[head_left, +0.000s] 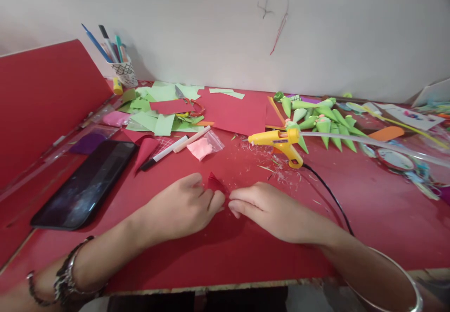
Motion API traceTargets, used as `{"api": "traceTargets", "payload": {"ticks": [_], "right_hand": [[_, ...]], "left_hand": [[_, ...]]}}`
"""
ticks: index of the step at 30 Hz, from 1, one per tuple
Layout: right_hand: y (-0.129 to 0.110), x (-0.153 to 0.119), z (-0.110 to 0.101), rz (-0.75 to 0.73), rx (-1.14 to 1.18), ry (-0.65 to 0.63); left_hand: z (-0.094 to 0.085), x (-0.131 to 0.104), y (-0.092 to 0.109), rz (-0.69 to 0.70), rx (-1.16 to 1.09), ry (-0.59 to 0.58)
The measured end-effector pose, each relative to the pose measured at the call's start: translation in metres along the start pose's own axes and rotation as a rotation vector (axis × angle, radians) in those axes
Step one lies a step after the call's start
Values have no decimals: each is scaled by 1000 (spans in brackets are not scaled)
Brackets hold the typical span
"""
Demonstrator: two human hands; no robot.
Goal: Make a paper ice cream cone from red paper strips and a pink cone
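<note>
My left hand (186,206) is closed, thumb and fingers pinching a small folded piece of red paper (215,182) whose pointed tip sticks up behind the knuckles. Just to its right, my right hand (265,209) has its fingers pressed together, their tips close to the same paper. Whatever lies between those right fingertips is too small or hidden to make out. Beyond the right hand rests a yellow glue gun (277,140) with a long clear glue stick in its back. A rolled red paper cone (146,152) lies beyond the left hand.
A phone (86,185) lies at left, near a marker (165,153) and a pink clay packet (202,148). Green paper pieces (144,119), scissors (197,108) and a pen cup (123,72) are behind. Several green cones (323,126) lie at back right. The glue gun's cord (330,192) runs toward my right forearm.
</note>
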State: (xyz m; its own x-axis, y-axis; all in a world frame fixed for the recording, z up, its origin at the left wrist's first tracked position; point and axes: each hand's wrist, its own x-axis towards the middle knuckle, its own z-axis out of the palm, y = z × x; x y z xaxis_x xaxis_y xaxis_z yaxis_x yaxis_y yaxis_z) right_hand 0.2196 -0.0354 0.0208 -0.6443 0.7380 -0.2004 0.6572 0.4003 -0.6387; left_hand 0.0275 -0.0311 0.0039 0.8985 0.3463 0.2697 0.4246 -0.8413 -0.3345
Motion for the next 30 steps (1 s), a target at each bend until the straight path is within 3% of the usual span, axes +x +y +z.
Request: {"api": "traceTargets", "payload": {"ticks": [8, 11, 14, 18, 22, 26, 30], "right_hand": [[5, 4, -6, 94, 339, -202], [7, 7, -4, 88, 341, -196], [7, 9, 0, 12, 207, -55], [10, 10, 7, -27, -161, 198], [18, 10, 5, -29, -417, 338], [25, 7, -5, -22, -446, 498], [28, 5, -10, -35, -290, 618]], "left_hand": [[-6, -3, -4, 77, 59, 42], [-6, -3, -5, 74, 49, 36], [-5, -4, -8, 32, 21, -10], [-1, -6, -17, -45, 21, -77], [1, -13, -36, -105, 52, -80], [1, -24, -56, -296, 102, -92], [6, -32, -65, -538, 48, -169]]}}
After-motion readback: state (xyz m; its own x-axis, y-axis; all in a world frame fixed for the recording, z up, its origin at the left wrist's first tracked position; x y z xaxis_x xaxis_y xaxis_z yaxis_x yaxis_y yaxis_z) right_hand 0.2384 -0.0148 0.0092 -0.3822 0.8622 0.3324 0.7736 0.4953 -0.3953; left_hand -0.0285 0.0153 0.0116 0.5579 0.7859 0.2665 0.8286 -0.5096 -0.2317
